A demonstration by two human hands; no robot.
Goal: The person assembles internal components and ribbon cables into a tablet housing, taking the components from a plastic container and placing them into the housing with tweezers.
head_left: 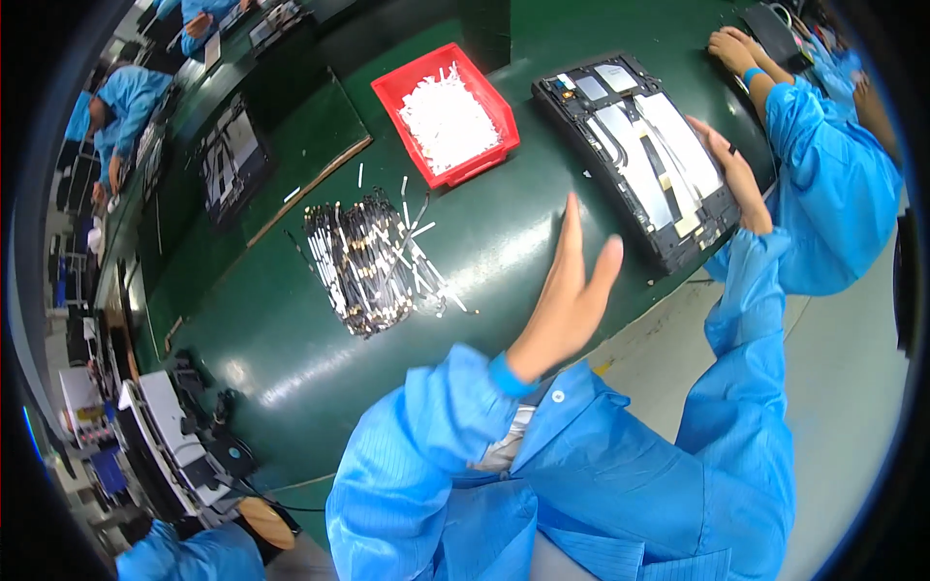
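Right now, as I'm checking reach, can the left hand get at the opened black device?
Probably yes: the left hand looks empty, only green tabletop shows between it and the opened black device, and the right hand is at the opposite edge.

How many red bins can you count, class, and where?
1. The red bin, holding white pieces, stands on the green table, left of the opened device by the right hand. Others may be hidden.

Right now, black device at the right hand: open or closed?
Open: the black device shows its inside, with silver panels bare, no cover over them.
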